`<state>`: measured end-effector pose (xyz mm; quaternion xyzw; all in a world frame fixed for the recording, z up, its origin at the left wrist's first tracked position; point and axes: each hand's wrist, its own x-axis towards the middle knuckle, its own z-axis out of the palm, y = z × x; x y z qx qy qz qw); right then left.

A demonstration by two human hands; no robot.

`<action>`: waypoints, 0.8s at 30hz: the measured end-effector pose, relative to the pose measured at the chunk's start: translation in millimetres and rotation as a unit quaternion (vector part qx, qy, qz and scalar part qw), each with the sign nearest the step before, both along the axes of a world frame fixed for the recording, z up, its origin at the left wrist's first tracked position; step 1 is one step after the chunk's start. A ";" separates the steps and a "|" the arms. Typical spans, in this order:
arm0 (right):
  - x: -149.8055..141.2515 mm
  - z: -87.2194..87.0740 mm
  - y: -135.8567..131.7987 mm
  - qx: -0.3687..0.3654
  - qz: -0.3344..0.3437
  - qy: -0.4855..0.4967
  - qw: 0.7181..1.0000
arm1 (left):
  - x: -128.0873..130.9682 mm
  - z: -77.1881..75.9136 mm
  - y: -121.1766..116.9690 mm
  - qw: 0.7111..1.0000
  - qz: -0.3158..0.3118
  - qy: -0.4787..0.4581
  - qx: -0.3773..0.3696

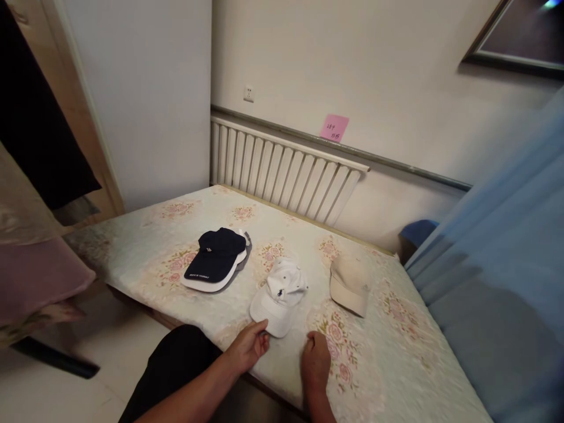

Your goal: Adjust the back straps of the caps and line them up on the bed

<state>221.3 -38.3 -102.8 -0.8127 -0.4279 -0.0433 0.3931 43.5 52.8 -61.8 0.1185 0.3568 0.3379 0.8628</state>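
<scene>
A white baseball cap (278, 294) with a small dark emblem lies on the flowered bedspread (299, 358), its brim towards me. My left hand (249, 346) pinches the brim's near edge between thumb and fingers. My right hand (316, 359) rests on the bedspread to the right of that cap, fingers curled in and apart from it; whether anything is inside them is hidden. Left of the white cap sits a navy cap (215, 255) stacked on a white-brimmed one (207, 286). A beige cap (350, 285) lies farther right.
A white radiator (286, 167) runs along the wall behind the bed, below a pink note (335, 127). Blue curtains (493, 282) hang at the right. Clothes (39, 276) hang at the left, and my dark-clad knee (176, 358) is against the bed's near side.
</scene>
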 end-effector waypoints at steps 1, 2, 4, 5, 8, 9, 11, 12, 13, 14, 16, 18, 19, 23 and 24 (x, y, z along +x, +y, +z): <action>0.3 0.0 0.4 0.000 0.002 0.000 1.000 | 0.2 -0.1 -0.5 1.000 0.002 -0.002 -0.003; 0.5 0.0 0.8 0.001 0.004 0.000 1.000 | 0.4 -0.3 -1.0 1.000 0.003 -0.003 -0.006; 0.5 0.2 1.3 0.002 0.006 0.001 1.000 | 0.4 -1.0 -2.0 1.000 0.004 -0.001 -0.006; 0.3 0.3 1.4 0.003 0.007 0.002 1.000 | 0.3 -1.5 -2.6 1.000 0.003 0.000 -0.005; -0.5 0.9 1.3 0.004 0.008 0.005 1.000 | 0.5 -2.4 -5.3 1.000 -0.008 0.006 0.000; -0.8 1.2 1.3 0.005 0.008 0.006 1.000 | 1.0 -2.5 -6.6 1.000 -0.013 0.006 0.002; -1.2 1.7 1.2 0.007 0.008 0.008 1.000 | 2.9 -2.2 -10.0 1.000 -0.018 0.006 0.003; -1.3 2.0 1.0 0.007 0.008 0.009 1.000 | 4.3 -1.9 -12.0 1.000 -0.021 0.006 0.001; -1.5 2.3 0.7 0.008 0.010 0.010 1.000 | 6.0 -1.7 -14.3 1.000 -0.022 0.007 -0.001; -1.6 2.6 0.3 0.009 0.011 0.011 1.000 | 7.9 -1.6 -16.6 1.000 -0.023 0.009 -0.004; -2.2 3.1 -0.9 0.009 0.016 0.014 1.000 | 12.2 -2.1 -21.2 1.000 -0.026 0.010 -0.011; -3.4 3.3 -2.7 0.007 0.020 0.018 1.000 | 16.5 -3.5 -25.6 0.999 -0.029 0.009 -0.017; -4.4 3.2 -3.8 0.005 0.022 0.020 1.000 | 18.6 -4.5 -27.6 0.999 -0.031 0.010 -0.019; -9.7 1.5 -9.6 0.011 0.025 0.029 0.999 | 24.8 -7.8 -35.0 0.999 -0.043 0.014 -0.022; -11.1 0.9 -11.3 0.015 0.025 0.033 0.999 | 25.4 -8.0 -36.8 0.999 -0.046 0.016 -0.021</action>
